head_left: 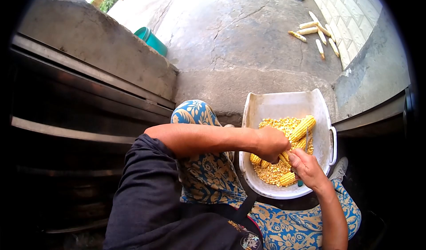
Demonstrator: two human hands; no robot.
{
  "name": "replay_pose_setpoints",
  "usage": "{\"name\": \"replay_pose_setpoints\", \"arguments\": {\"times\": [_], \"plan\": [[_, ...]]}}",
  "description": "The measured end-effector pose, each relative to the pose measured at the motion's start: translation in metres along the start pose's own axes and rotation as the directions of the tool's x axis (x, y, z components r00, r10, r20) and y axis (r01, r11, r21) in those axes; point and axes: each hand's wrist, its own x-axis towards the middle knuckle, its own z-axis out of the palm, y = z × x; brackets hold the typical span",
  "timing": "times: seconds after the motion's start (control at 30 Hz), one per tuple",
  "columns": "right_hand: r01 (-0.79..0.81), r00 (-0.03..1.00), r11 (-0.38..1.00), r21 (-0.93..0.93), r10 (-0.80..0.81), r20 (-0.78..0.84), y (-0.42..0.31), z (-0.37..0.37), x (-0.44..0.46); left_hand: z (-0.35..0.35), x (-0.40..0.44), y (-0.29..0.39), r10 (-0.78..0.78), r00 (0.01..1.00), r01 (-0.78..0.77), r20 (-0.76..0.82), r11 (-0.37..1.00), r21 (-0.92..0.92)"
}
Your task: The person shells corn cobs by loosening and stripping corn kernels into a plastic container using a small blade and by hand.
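My left hand (pixel 273 144) reaches across over the white tub and is closed on a corn cob (pixel 284 158), mostly hidden by the fingers. Close against it, my right hand (pixel 307 167) is closed around a slim tool with a thin metal shaft (pixel 307 140) and a green handle end showing below the fist; its exact kind is hard to make out. A full yellow ear of corn (pixel 303 128) lies just beyond my hands. Loose corn kernels (pixel 268 175) and more ears fill the bottom of the white tub (pixel 284 102).
Several stripped cobs (pixel 320 30) lie on the concrete floor by the tiled wall (pixel 350 10). A green bucket (pixel 153 42) stands beyond the low wall (pixel 97 41) at left. My knees in patterned cloth (pixel 208 174) flank the tub.
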Motion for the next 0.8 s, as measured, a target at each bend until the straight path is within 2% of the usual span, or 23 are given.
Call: {"name": "replay_pose_setpoints", "arguments": {"times": [0.07,0.13,0.17,0.47,0.53,0.57,0.63,0.67,0.73,0.8], "plan": [[-0.004,0.999,1.000,0.010,0.003,0.037,0.002,0.002,-0.001,0.000,-0.001,-0.001,0.020,1.000,-0.020,-0.005,1.000,-0.021],[0.170,0.985,0.984,-0.051,-0.172,-0.032,-0.005,0.005,-0.004,0.000,-0.001,-0.003,0.035,0.999,-0.036,-0.013,0.999,-0.041],[0.171,0.985,0.984,-0.051,-0.173,-0.031,-0.008,0.005,-0.003,0.000,-0.001,-0.003,0.038,0.999,-0.039,-0.020,0.998,-0.041],[0.063,0.991,0.997,-0.041,-0.067,-0.112,0.016,0.007,0.004,-0.002,-0.002,-0.003,0.050,0.998,-0.051,-0.029,0.999,-0.011],[0.005,0.999,0.992,0.126,0.001,-0.053,0.010,0.004,0.002,-0.002,-0.003,-0.002,0.047,0.998,-0.047,-0.035,0.999,0.006],[0.006,0.999,0.992,0.126,0.001,-0.053,0.008,0.004,0.002,-0.002,-0.003,-0.002,0.047,0.998,-0.047,-0.034,0.999,-0.003],[-0.085,0.996,0.948,0.305,0.077,0.038,0.004,0.003,0.002,-0.002,-0.002,-0.003,0.048,0.998,-0.048,-0.036,0.999,-0.012],[-0.085,0.996,0.949,0.305,0.077,0.038,0.001,0.001,0.002,0.000,-0.001,-0.003,0.065,0.996,-0.066,-0.068,0.998,-0.009],[-0.162,0.981,0.944,0.289,0.123,0.151,-0.005,-0.003,0.003,0.003,0.000,-0.005,0.082,0.992,-0.082,-0.099,0.997,-0.004],[-0.156,0.983,0.955,0.251,0.125,0.134,-0.003,-0.003,0.005,0.006,0.001,-0.005,0.106,0.984,-0.101,-0.143,0.994,0.046]]}}
